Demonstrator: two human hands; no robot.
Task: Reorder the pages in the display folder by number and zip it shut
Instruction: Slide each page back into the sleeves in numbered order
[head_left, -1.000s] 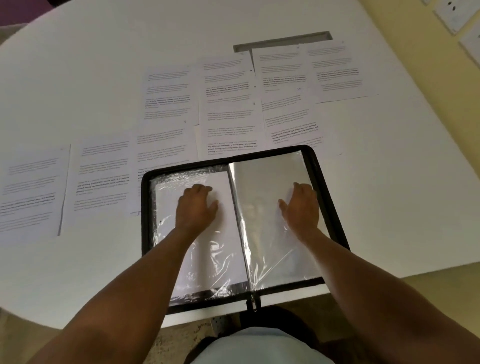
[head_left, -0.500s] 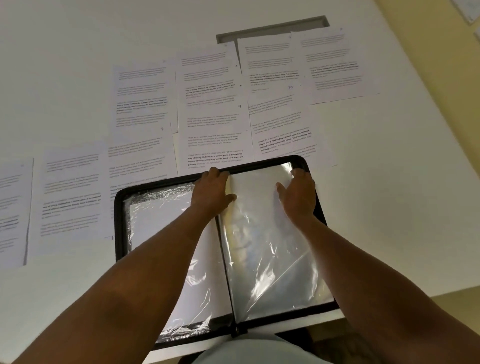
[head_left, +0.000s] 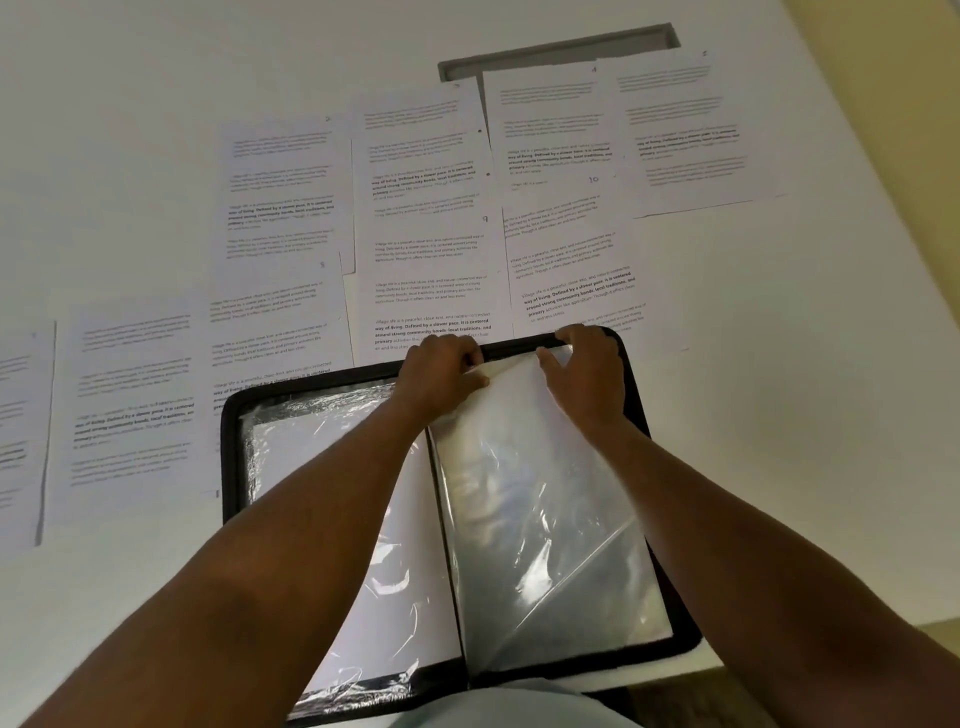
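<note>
Folder (head_left: 228, 447) open, unzipped; pages (head_left: 431, 260) loose, upper frame. Left hand (head_left: 441, 374), right hand (head_left: 587, 374) pinching sleeve (head_left: 540, 493) top. Refilling remains.

Office-like room: white table (head_left: 779, 364), printed pages (head_left: 426, 249), yellow wall (head_left: 914, 104)

white table (head_left: 779, 415), grey slot (head_left: 558, 49), yellow wall (head_left: 893, 78)

Black-edged folder (head_left: 680, 629), white pages (head_left: 431, 208), white table (head_left: 779, 364).
</note>
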